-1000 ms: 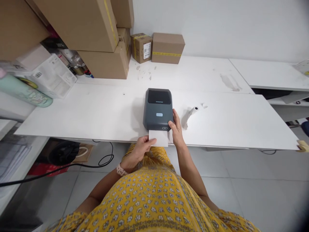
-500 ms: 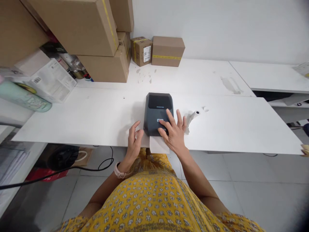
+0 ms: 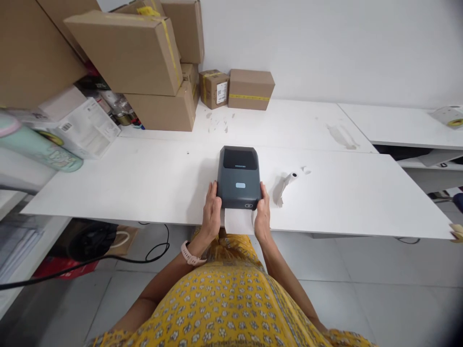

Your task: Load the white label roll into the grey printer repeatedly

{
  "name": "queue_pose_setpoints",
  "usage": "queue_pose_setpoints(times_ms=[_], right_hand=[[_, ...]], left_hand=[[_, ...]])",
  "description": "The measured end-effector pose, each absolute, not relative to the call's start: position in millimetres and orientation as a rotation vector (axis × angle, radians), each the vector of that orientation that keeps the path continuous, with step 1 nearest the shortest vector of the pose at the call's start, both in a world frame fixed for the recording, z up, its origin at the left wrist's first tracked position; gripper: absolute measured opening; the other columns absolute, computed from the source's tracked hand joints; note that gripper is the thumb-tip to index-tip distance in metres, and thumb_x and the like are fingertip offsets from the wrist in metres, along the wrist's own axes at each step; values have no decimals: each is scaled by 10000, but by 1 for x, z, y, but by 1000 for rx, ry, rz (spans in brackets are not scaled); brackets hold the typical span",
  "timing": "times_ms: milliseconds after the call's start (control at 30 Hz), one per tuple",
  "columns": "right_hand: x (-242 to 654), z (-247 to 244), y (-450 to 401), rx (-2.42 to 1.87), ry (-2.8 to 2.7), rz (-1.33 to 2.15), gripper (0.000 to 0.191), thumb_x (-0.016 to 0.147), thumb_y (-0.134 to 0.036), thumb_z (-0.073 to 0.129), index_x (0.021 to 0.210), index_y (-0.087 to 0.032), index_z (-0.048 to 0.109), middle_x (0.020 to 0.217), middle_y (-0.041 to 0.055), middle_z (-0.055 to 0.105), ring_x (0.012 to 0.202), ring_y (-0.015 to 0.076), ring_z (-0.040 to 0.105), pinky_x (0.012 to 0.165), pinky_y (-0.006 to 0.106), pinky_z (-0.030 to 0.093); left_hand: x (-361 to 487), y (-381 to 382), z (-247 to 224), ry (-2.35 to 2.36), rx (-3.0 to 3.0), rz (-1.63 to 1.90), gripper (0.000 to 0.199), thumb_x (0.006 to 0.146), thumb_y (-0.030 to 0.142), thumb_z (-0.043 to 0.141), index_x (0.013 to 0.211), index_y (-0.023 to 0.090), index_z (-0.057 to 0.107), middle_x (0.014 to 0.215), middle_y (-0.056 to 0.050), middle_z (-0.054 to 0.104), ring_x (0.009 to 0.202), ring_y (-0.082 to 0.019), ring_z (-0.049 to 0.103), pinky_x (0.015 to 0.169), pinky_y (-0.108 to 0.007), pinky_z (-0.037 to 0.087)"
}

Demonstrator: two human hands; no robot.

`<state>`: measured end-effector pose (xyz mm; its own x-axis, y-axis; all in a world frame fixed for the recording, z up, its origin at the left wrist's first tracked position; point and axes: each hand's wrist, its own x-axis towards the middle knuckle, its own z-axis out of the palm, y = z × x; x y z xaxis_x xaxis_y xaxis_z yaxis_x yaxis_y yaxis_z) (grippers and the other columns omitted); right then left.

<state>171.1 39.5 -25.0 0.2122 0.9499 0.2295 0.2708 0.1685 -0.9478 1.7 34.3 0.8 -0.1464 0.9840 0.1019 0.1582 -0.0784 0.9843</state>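
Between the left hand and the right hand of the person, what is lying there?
In the head view, the dark grey device lies between the left hand and the right hand, with white paper at its near edge.

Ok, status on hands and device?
Left hand, right hand: at opposite sides of dark grey device. White sheet sticks out its near edge. White roll right of it, apart from both hands.
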Motion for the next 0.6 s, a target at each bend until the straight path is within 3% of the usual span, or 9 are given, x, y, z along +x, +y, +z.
queue_pose_setpoints(times_ms=[167,300,467,600], right_hand=[[169,-24,41,-1347,-1346,757,609,1041,-580,245,1590,-318,269,1693,41,262,1591,244,156,1281,604,132],[172,-15,40,-1368,-1392,701,603,1042,-579,221,1595,-338,253,1693,42,260,1591,261,154,1269,635,136],[179,18,55,-1397,-1573,474,599,1037,-582,140,1594,-384,231,1652,37,335,1588,280,161,1251,656,166],[180,56,98,-1353,-1631,237,639,1024,-609,104,1613,-364,143,1689,51,215,1594,308,104,1231,667,186]], left_hand=[[2,37,-1,1372,1259,1341,650,1006,597,317,1573,281,360,1712,17,171,1594,-213,95,1321,-372,111],[1,37,3,1390,1282,1375,622,1010,579,334,1541,269,431,1692,-2,256,1588,-234,135,1321,-371,136],[-1,56,26,1274,1306,1524,602,1011,597,307,1465,268,529,1599,-27,455,1531,-236,336,1290,-409,256],[-9,98,43,1163,1264,1648,623,1013,603,284,1491,243,459,1458,-93,605,1437,-253,489,1229,-458,343]])
